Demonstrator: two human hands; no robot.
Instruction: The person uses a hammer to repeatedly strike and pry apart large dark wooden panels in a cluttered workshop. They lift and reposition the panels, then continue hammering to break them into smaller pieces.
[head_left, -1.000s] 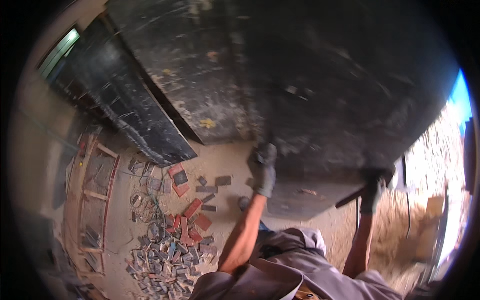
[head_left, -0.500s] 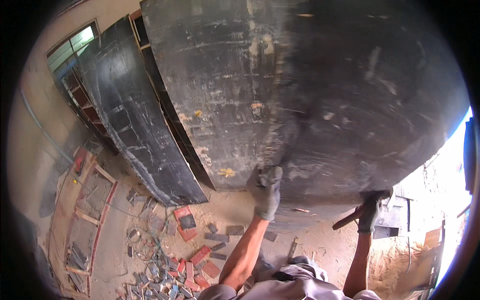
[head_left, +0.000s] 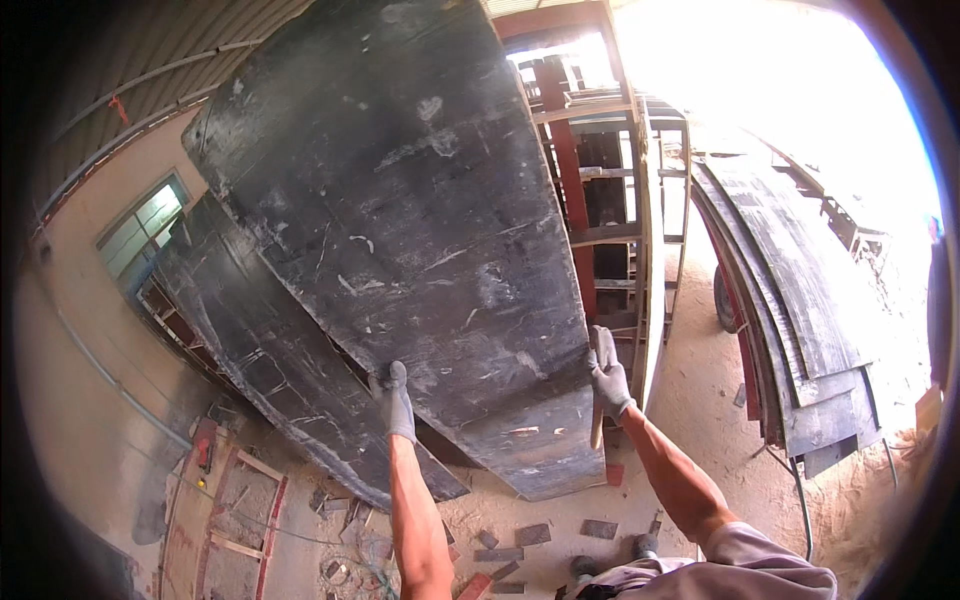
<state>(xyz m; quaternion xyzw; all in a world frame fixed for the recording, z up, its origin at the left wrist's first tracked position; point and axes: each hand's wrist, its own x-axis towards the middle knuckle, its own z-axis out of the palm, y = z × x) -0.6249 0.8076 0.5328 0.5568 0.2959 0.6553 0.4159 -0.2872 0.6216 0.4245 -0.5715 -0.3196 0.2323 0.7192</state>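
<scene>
A large black panel (head_left: 430,240), scuffed with pale scratches, stands tilted in front of me. My left hand (head_left: 396,402), in a grey glove, is closed on its left edge, the thumb on the front face and the fingers mostly hidden. At the right edge, my gloved right hand (head_left: 610,378) is closed around the panel's side. A short wooden handle (head_left: 597,428) sticks out below that hand, apparently held along with the panel; its other end cannot be made out. Another black panel (head_left: 270,340) leans just behind on the left.
Wooden frames (head_left: 640,230) stand behind the panel on the right. Farther right lies a stack of black boards (head_left: 800,310). Wood offcuts (head_left: 500,553) litter the floor by my feet. A red-edged wooden frame (head_left: 240,545) rests at lower left, near a wall with a window (head_left: 145,222).
The large panel has shifted left and turned, uncovering the frames and stacked boards at right. Both hands, still gripping its edges, now sit farther left in view.
</scene>
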